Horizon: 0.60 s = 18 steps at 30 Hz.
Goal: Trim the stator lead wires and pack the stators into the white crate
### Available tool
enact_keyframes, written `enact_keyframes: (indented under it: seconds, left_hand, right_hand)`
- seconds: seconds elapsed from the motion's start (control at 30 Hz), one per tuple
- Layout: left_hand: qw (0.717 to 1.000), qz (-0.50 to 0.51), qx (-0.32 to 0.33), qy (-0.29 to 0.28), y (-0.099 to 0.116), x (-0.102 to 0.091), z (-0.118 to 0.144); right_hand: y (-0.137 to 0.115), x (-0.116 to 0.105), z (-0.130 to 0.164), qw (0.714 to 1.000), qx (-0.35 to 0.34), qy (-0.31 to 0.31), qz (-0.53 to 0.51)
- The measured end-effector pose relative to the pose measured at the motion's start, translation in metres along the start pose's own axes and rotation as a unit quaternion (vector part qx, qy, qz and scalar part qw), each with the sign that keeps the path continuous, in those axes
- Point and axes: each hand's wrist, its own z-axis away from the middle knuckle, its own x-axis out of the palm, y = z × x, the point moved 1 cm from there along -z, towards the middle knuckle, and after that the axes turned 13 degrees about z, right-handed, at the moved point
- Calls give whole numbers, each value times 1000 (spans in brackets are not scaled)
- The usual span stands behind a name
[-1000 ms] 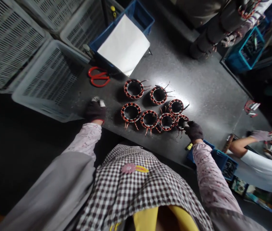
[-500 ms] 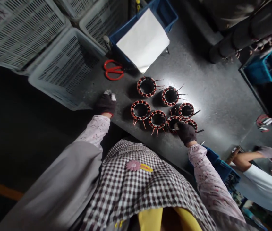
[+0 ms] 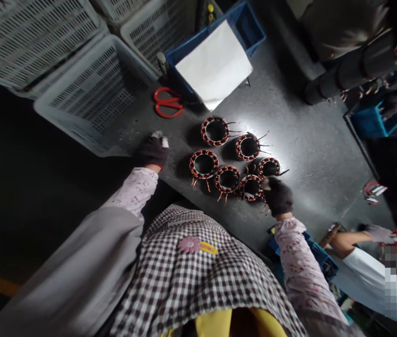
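My left hand [image 3: 152, 150], in a dark glove with pale fingertips, rests on the grey worktable near its front edge. Its fingers are curled in, and I see nothing held in them. My right hand [image 3: 278, 196], gloved alike, is closed over a motor stator at the right end of the front row; the hand hides most of that stator, and copper leads poke out beside it. Left of it stand a stator [image 3: 252, 177], another stator [image 3: 227, 168] and a further stator [image 3: 203, 152]. Behind them are a stator [image 3: 269, 160], one more stator [image 3: 247, 136] and a back-left stator [image 3: 215, 120].
Red-handled scissors [image 3: 168, 103] lie beside a blue bin [image 3: 251, 30] topped by a white sheet [image 3: 214, 65]. Plastic crates [image 3: 68, 133] stand at left. A co-worker's gloved hand [image 3: 377, 233] is at right, near blue bins [image 3: 319, 255]. A dark cylinder [image 3: 346, 72] lies at the back right.
My right hand has shifted right, off the neighbouring stator and over the end one, which it now covers. My left hand stays put. The view has shifted slightly.
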Motion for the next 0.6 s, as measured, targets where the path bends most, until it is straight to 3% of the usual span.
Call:
enact_keyframes:
  seconds: [0.07,0.2,0.37,0.6]
  left_hand:
    - [1000,5,-3,1,-1,1,-1]
    - [1000,15,-6,5,-3,3,-2]
    - [1000,14,1,13,-7,8,-7]
    - [1000,30,-1,-1,-4,5,-7]
  right_hand:
    - [19,-5,-15,998,22,45,-36]
    - [37,-5,-46,999,42,-9,1]
    - [22,2,-59,994,52,-62,70]
    - [14,-6,-56,990,47,-67,113]
